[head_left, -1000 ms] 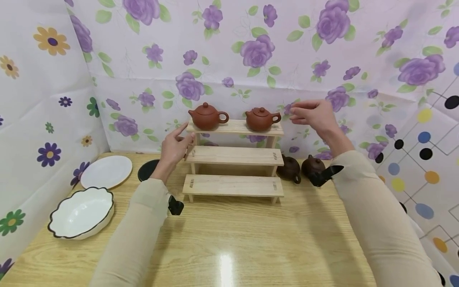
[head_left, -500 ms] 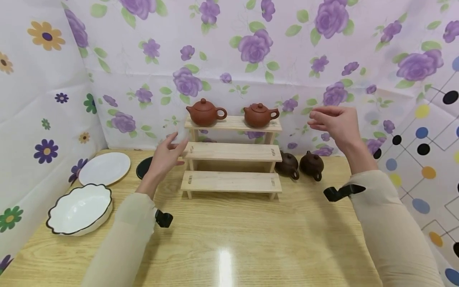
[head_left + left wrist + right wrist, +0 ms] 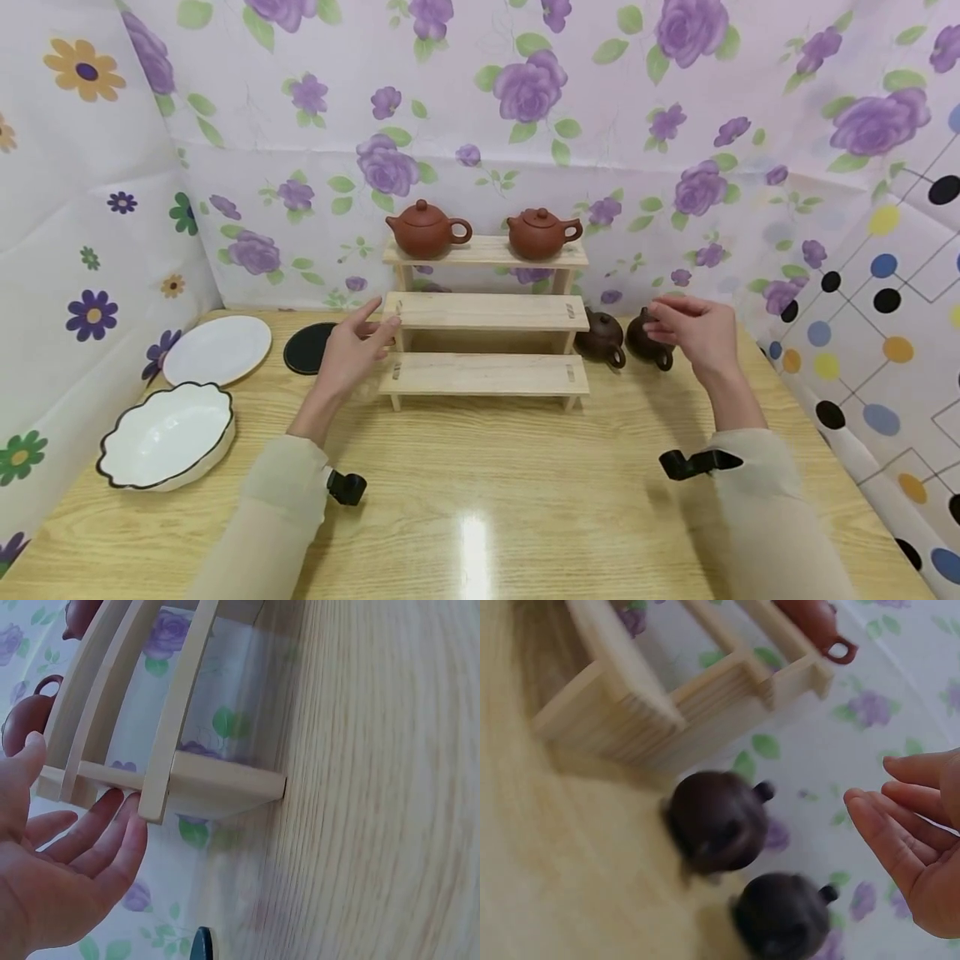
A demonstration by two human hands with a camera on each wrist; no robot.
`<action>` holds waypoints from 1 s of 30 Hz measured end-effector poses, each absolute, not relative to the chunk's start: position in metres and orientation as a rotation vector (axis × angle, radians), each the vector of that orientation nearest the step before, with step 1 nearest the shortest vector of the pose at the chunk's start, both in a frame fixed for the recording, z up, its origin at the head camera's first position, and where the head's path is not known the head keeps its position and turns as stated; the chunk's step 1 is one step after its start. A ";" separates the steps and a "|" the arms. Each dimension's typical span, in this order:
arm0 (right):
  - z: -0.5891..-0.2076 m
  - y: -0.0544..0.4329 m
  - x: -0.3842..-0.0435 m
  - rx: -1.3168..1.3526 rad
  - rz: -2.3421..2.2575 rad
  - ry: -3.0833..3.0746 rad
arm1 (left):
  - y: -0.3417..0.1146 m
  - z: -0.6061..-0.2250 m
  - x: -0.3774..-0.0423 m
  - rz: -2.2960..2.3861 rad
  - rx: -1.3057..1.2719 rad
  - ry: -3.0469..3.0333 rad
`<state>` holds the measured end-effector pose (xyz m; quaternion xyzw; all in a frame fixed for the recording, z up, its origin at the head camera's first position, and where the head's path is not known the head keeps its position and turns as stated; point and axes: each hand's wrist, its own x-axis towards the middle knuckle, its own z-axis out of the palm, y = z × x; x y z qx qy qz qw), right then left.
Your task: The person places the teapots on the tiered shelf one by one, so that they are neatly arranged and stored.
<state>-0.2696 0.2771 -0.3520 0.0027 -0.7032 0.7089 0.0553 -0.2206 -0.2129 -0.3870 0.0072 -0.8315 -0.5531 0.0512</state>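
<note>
A three-tier wooden shelf [image 3: 483,310] stands at the back of the table. On its top tier sit two reddish-brown teapots, a left teapot [image 3: 424,231] and a right teapot [image 3: 537,236]. My left hand [image 3: 351,354] is at the shelf's left end, fingers extended; in the left wrist view its fingertips [image 3: 129,804] meet or nearly meet the end of the steps. My right hand [image 3: 697,337] hangs beside two dark brown teapots, partly covering the outer teapot [image 3: 642,342]. The inner dark teapot [image 3: 602,337] stands against the shelf's right side. Nothing is between the right fingers [image 3: 889,836].
At the left lie a white plate [image 3: 217,350], a scalloped white bowl [image 3: 168,437] with a dark rim, and a black round disc [image 3: 307,348] behind my left hand. Patterned cloth [image 3: 465,100] walls in the wooden table [image 3: 525,483] at the back and sides.
My right hand has left the right reddish teapot's handle side, swung right, and dropped toward the dark teapots. My left hand has shifted down from the top tier along the shelf's left end.
</note>
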 end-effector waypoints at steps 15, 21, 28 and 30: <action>-0.410 0.272 -0.263 -0.228 2.004 -2.358 | -0.201 -0.407 -0.220 -1.697 0.107 -2.337; -0.419 0.271 -0.264 -0.256 1.880 -2.448 | -0.196 -0.410 -0.221 -1.747 0.104 -2.285; -0.423 0.266 -0.263 -0.176 1.872 -2.477 | -0.196 -0.415 -0.222 -1.744 0.167 -2.243; -0.424 0.264 -0.263 -0.177 1.884 -2.473 | -0.197 -0.415 -0.221 -1.726 0.174 -2.251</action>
